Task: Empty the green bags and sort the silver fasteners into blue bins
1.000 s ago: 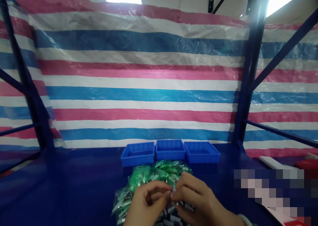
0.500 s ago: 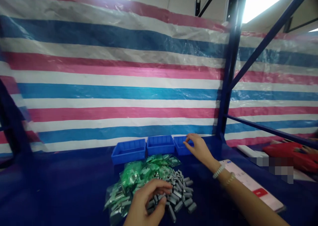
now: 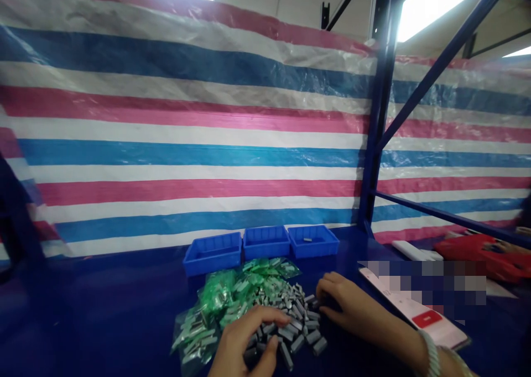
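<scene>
A heap of small grey metal pieces (image 3: 296,327) lies on the blue table, many of them short and rod-like. My left hand (image 3: 246,338) rests over the front left of the heap with thumb and fingers apart, partly covering it. At the heap's right edge is my right hand (image 3: 342,302), its fingers curved and the thumb apart; I see nothing held in it. Clear bags with green pieces (image 3: 222,291) lie against the heap's left side. Behind stands the right blue bin (image 3: 317,249) with one small grey piece (image 3: 307,240) inside.
A middle blue bin (image 3: 266,243) and a left blue bin (image 3: 213,254) stand in the same row. To the right lie a phone-like pink slab (image 3: 409,305), a white object (image 3: 415,251) and a red bag-like item (image 3: 483,255). A blue post (image 3: 375,145) rises behind.
My right hand has come back from above the right bin to the right edge of the heap. One grey piece now shows in that bin. My left hand has barely moved.
</scene>
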`<state>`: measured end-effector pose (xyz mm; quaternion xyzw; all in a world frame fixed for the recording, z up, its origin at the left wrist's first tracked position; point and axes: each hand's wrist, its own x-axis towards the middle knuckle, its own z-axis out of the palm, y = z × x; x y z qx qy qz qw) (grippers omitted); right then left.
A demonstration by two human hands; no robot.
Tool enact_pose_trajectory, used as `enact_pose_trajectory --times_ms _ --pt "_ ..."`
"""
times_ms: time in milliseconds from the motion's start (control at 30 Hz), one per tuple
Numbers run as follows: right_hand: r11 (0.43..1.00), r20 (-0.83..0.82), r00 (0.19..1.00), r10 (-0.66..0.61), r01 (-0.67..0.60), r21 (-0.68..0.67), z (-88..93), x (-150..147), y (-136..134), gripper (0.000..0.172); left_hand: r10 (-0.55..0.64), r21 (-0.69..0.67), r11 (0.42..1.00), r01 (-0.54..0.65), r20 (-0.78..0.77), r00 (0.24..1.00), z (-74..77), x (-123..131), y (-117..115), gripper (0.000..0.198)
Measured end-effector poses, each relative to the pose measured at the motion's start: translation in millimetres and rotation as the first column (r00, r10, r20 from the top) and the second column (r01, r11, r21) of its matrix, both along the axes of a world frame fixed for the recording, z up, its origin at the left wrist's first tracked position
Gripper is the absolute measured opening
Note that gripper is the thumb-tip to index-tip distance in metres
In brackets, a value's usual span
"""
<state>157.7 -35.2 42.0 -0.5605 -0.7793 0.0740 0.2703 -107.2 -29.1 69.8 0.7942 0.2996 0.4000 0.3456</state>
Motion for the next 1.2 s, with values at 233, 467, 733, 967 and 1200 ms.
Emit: enact_pose_trajectory --times_ms 233,467,733,967,1200 --pt "0.986 -0.411 0.911 0.023 -0.088 -0.139 25.7 -16.2 18.3 0.005 0.065 -0.162 0.986 -0.043 0.132 0.989 4.8 2.0 12.8 0.017" --pt "0.963 -0.539 0.798 0.268 -0.203 0.178 46.0 -88.9 24.8 0.013 0.182 -0.476 0.879 -0.044 0.250 0.951 10.6 4.2 26.4 0.038" --pt "0.902 -0.463 0.791 0.400 -0.251 0.351 30.0 -92.9 14.2 0.014 0.111 -0.601 0.792 0.108 0.315 0.943 -1.9 3.6 22.7 0.030" --pt "0.957 -0.779 0.570 0.260 -0.260 0.130 30.5 -84.3 16.6 0.012 0.055 -0.274 0.961 0.026 0.281 0.958 8.8 -2.5 11.3 0.026" --pt "0.639 -0.996 0.024 -0.091 -0.766 -0.077 25.9 -92.5 15.9 0.026 -0.035 0.237 0.971 0.024 0.042 0.999 0.4 -9.5 19.0 0.057"
